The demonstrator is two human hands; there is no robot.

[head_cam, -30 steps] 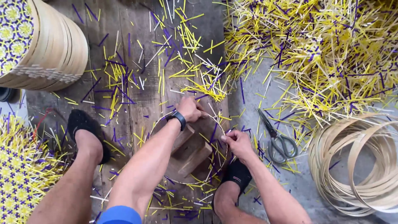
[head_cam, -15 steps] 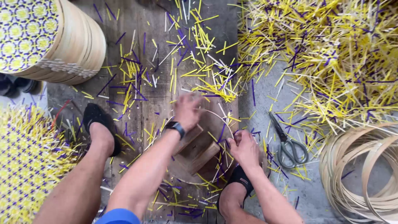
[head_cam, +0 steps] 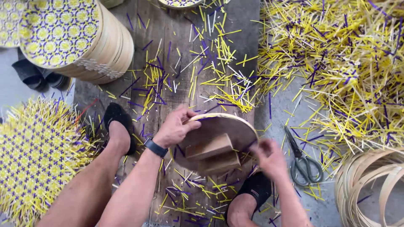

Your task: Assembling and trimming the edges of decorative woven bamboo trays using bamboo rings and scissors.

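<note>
Round wooden disc [head_cam: 227, 130], with two wooden blocks [head_cam: 212, 153] fixed to its upper face, sits tilted over the plank floor [head_cam: 168, 50] between the person's two feet. The left hand [head_cam: 174, 126] grips the disc's left rim, fingers [head_cam: 185, 115] curled closed over the pale bent edge, a dark wristband [head_cam: 155, 148] on the wrist. The right hand [head_cam: 269, 157] is at the disc's right edge; it is blurred, so whether its fingers are closed on the rim cannot be told. Grey-handled scissors [head_cam: 304, 162] lie just right of that hand on the grey floor. Yellow and purple cut strips [head_cam: 336, 71] are heaped at upper right and scattered across the planks. A stack of round woven trays [head_cam: 80, 42] stands at upper left, an untrimmed woven mat [head_cam: 40, 155] lies at left, and coiled bamboo hoops [head_cam: 372, 185] rest at lower right.
</note>
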